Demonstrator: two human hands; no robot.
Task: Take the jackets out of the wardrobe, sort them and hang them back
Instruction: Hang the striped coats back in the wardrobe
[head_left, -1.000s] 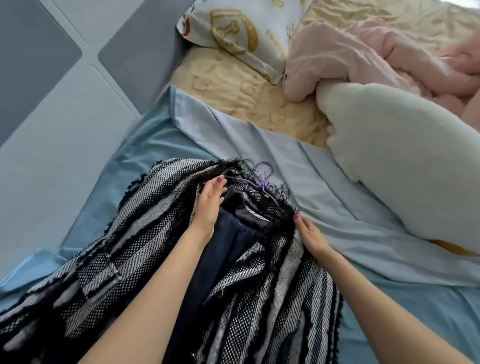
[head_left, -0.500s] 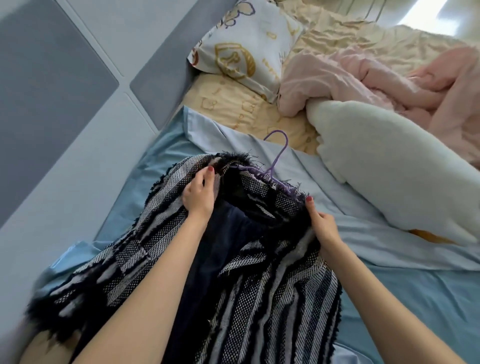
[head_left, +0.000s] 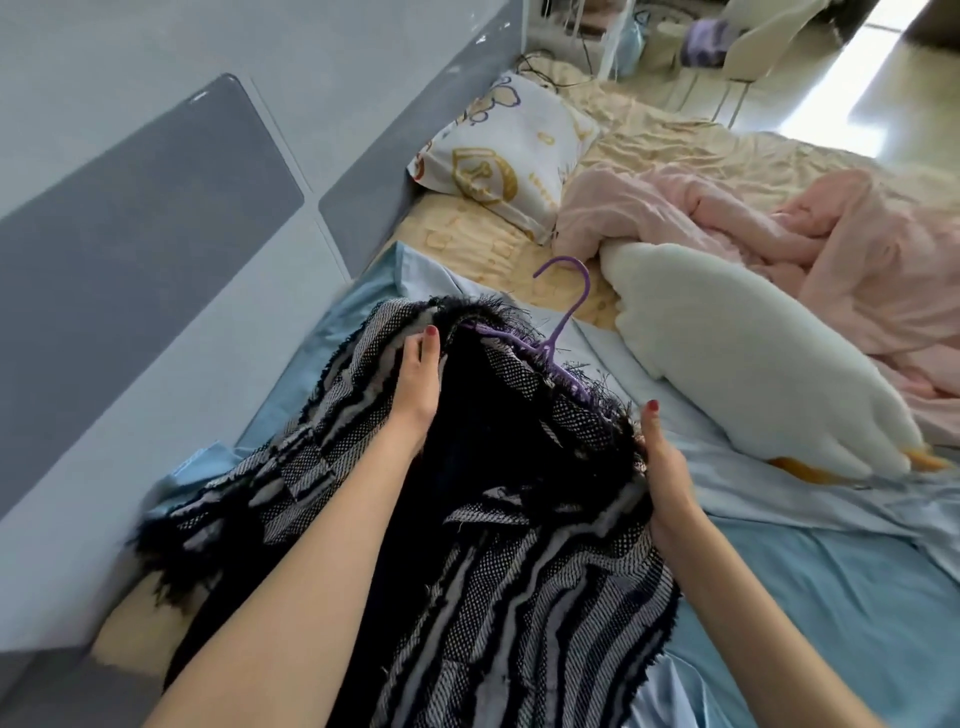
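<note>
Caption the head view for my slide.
Both hands, left hand and right hand, grip a striped tweed jacket on a purple hanger.

Jacket (head_left: 519, 597) was coarse woven tweed w/ frayed fringe edges; hanger (head_left: 558, 332) smooth purple plastic; bedsheet (head_left: 831, 597) matt blue cloth; plush pillow (head_left: 753, 374) white, fuzzy; wall panels (head_left: 130, 249) matt grey.

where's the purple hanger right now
Head view, centre: the purple hanger sits inside the striped jacket, hook pointing toward the white plush.
</note>
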